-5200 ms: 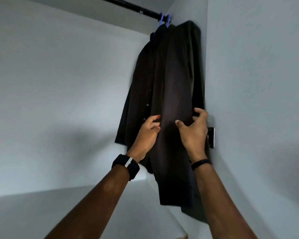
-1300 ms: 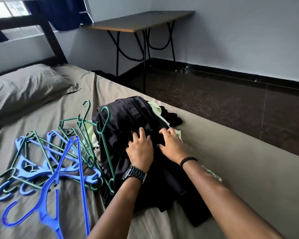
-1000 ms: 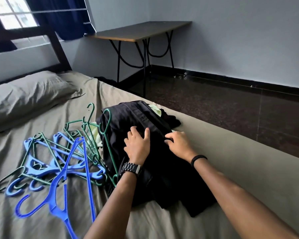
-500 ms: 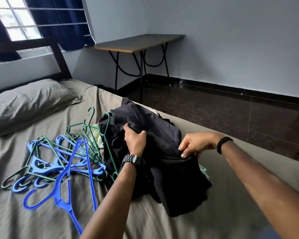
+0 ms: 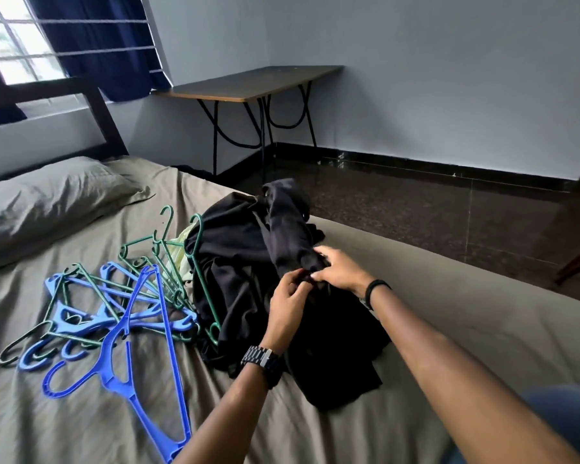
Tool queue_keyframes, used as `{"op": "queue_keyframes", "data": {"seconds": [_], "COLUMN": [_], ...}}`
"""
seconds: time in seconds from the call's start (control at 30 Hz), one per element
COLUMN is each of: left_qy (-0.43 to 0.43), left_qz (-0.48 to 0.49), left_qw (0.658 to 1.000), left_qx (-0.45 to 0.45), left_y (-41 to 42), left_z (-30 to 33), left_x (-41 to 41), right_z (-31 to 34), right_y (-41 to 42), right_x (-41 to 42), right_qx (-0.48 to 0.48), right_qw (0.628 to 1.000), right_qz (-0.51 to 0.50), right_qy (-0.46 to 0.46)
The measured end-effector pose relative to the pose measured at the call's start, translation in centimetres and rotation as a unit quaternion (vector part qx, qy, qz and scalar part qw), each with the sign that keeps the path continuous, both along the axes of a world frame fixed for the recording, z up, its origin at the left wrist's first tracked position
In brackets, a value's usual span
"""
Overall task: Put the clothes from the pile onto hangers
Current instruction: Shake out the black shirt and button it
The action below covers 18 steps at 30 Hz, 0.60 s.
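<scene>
head view: one wide-angle look down over a bed (image 5: 449,329) with a grey-brown sheet.
pile of clothes (image 5: 248,279): lying in a heap toward the bed's right edge, mostly black cloth, with a pale yellow-green piece (image 5: 178,252) peeking out on its left side.
dark garment (image 5: 288,226): being lifted partly out of the heap, a long fold of it rising toward the far side of the pile and running down into both hands.
left hand (image 5: 287,311): wearing a dark watch (image 5: 262,360) at the wrist, fingers curling and pinching the dark garment's edge just above the pile.
right hand (image 5: 339,271): wearing a black band (image 5: 375,289) at the wrist, fingers bending round the same bunched cloth, fingertips almost meeting those of the left hand.
hangers (image 5: 114,306): lying in a tangle on the sheet just left of the pile, green wire-thin ones and blue plastic ones overlapping; one green hanger (image 5: 201,283) is resting against the black cloth, and one blue hanger (image 5: 131,373) is lying nearest the bed's near edge.
pillow (image 5: 47,202): sitting at the bed's far left corner, below a dark headboard (image 5: 91,105).
table (image 5: 248,82): standing beyond the bed against the wall, on black metal legs.
window (image 5: 14,35): showing at the upper left with a dark blue curtain (image 5: 98,45) hanging beside it.
floor (image 5: 432,212): dark and glossy, running along the bed's right edge.
</scene>
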<state>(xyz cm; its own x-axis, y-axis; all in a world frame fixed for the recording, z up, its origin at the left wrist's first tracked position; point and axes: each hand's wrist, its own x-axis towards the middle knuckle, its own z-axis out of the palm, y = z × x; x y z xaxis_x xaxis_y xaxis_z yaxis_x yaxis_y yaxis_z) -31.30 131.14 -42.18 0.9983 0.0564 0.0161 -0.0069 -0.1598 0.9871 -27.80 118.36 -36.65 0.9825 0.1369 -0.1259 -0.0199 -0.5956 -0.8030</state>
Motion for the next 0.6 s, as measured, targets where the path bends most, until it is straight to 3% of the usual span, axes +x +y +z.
{"op": "queue_keyframes", "data": {"seconds": [0.13, 0.3, 0.4, 0.5, 0.6], "left_qy": [-0.015, 0.037, 0.043, 0.029, 0.034], "left_qz": [0.082, -0.033, -0.049, -0.059, -0.073], "left_qw": [0.996, 0.998, 0.996, 0.998, 0.997], "left_qx": [0.036, 0.029, 0.059, 0.013, -0.019], "left_y": [-0.7, -3.5, -4.5, -4.3, -3.8], "left_z": [-0.6, 0.6, 0.5, 0.7, 1.1], "left_x": [-0.2, -0.1, -0.7, -2.0, -3.3], "right_z": [-0.4, 0.1, -0.2, -0.2, 0.1], "right_y": [-4.3, -7.1, -7.1, -6.9, -6.5], "right_x": [-1.9, -4.3, -6.1, -7.9, -8.5], "right_qx": [-0.022, -0.092, -0.099, -0.063, 0.063], "right_qw": [1.000, 0.994, 0.991, 0.993, 0.991], "right_qz": [-0.009, 0.046, 0.058, 0.007, -0.098], "right_qy": [0.008, 0.039, 0.074, 0.104, 0.071]}}
